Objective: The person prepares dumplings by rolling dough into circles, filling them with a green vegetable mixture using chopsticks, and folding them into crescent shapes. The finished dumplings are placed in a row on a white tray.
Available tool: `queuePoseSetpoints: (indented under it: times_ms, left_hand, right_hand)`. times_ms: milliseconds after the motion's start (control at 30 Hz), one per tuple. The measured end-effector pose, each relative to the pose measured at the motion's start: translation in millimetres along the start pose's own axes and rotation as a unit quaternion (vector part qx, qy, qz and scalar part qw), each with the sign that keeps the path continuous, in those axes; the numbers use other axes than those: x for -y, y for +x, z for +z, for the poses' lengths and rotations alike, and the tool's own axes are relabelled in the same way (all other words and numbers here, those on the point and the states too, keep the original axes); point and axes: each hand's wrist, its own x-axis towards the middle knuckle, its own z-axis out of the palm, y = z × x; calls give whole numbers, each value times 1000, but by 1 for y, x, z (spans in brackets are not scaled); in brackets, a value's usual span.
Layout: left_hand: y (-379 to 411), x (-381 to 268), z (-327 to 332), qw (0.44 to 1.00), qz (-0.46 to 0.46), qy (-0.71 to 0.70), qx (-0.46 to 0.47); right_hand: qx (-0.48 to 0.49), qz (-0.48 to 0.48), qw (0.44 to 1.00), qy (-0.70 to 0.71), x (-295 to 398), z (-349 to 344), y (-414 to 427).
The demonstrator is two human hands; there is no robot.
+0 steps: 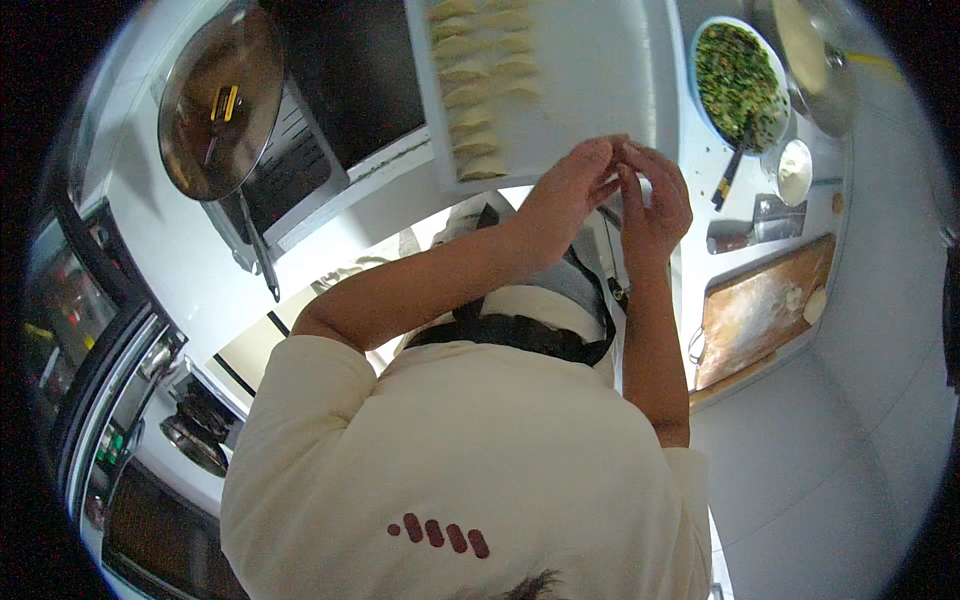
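My left hand (571, 189) and my right hand (657, 201) meet at the fingertips above the near right corner of a white tray (592, 90). The fingers of both are bent and pressed together. Whatever may be between them is hidden by the fingers. Folded dumplings (466, 99) lie on the tray in two columns along its left side, the left column reaching nearer to me. Close to my right hand, on the right, stands a bowl of chopped green filling (739, 82) with a black-and-yellow utensil handle (726, 180) leaning out over its near rim.
A small bowl of white powder (795, 172), a cleaver (776, 217) and a floured wooden board (765, 311) with a pale dough round (814, 306) lie to the right. Behind them stands a metal bowl with dough (802, 45). On the left, a long-handled pan (221, 135) rests on the counter.
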Motion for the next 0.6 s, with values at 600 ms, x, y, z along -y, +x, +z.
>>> queuePoseSetpoints:
  times_ms: [600]
  left_hand:
    - [77,267,165,894,-110,412,135]
  right_hand:
    - [-229,98,968,1,-206,-298,-137]
